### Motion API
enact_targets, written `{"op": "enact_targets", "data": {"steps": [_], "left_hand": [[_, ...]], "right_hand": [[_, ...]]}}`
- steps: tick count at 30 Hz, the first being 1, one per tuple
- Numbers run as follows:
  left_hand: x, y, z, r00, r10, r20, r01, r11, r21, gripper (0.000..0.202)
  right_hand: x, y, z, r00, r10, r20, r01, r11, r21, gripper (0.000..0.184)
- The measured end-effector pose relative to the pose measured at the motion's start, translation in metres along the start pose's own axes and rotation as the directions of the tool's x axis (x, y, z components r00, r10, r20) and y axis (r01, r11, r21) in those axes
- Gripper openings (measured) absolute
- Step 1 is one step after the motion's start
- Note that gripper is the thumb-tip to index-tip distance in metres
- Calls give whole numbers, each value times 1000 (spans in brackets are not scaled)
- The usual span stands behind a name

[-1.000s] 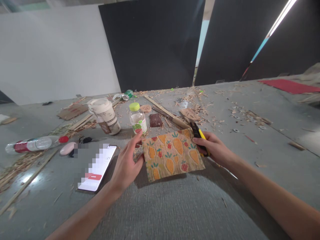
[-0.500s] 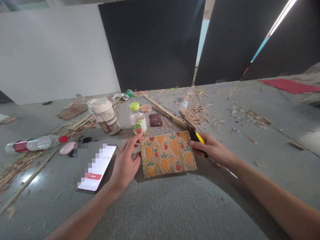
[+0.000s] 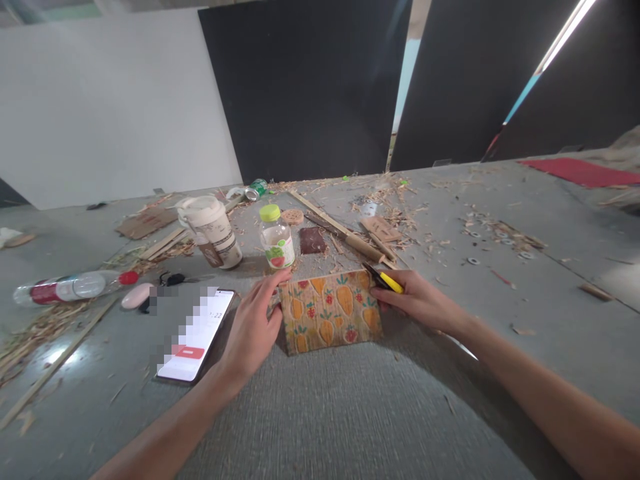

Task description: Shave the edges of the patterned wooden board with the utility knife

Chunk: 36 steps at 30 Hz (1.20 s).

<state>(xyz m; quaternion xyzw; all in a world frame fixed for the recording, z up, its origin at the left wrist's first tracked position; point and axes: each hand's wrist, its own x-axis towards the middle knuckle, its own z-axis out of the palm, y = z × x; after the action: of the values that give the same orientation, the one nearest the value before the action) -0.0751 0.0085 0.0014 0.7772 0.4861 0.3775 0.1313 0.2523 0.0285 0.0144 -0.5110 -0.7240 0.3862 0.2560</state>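
Note:
A flat wooden panel (image 3: 327, 313) with a coloured pattern of carrots and strawberries is in front of me, its near edge low over the grey surface. My left hand (image 3: 257, 313) grips its left edge, the index finger stretched along the upper left corner. At the upper right corner, my right hand (image 3: 407, 293) is closed around a black-and-yellow hand tool (image 3: 391, 281). Its dark tip points up and left beside the panel's top edge. The fingers hide much of the tool, so I cannot tell its exact kind. Fingers of the right hand also touch the panel's right edge.
A lit phone (image 3: 197, 340) lies left of my left hand. Beyond stand a paper cup (image 3: 213, 233) and a small green-capped bottle (image 3: 277, 240). A plastic bottle (image 3: 75, 288) lies far left. Wood sticks (image 3: 325, 220), shavings and metal washers (image 3: 473, 261) litter the floor.
The panel's right side has shifted slightly left and down, with my right hand and the tool moving left along with it. My left hand stays at the left edge.

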Motion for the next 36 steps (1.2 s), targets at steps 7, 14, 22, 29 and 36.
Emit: {"op": "enact_targets", "data": {"steps": [7, 14, 22, 29, 36], "left_hand": [[1, -1, 0, 1000, 8, -8, -8, 1000, 4, 71], [1, -4, 1, 1000, -11, 13, 11, 1000, -13, 72], [0, -4, 1, 1000, -22, 22, 23, 1000, -12, 71], [1, -3, 1, 1000, -18, 18, 18, 1000, -6, 70], [1, -3, 0, 997, -72, 30, 73, 997, -40, 72]], "right_hand": [[0, 1, 0, 1000, 1, -12, -1, 1000, -2, 42], [0, 0, 0, 1000, 4, -6, -4, 1000, -14, 40], [0, -1, 0, 1000, -1, -5, 1, 1000, -7, 39], [0, -1, 1, 1000, 23, -13, -22, 999, 36, 37], [-1, -4, 0, 999, 35, 10, -35, 999, 18, 37]]}}
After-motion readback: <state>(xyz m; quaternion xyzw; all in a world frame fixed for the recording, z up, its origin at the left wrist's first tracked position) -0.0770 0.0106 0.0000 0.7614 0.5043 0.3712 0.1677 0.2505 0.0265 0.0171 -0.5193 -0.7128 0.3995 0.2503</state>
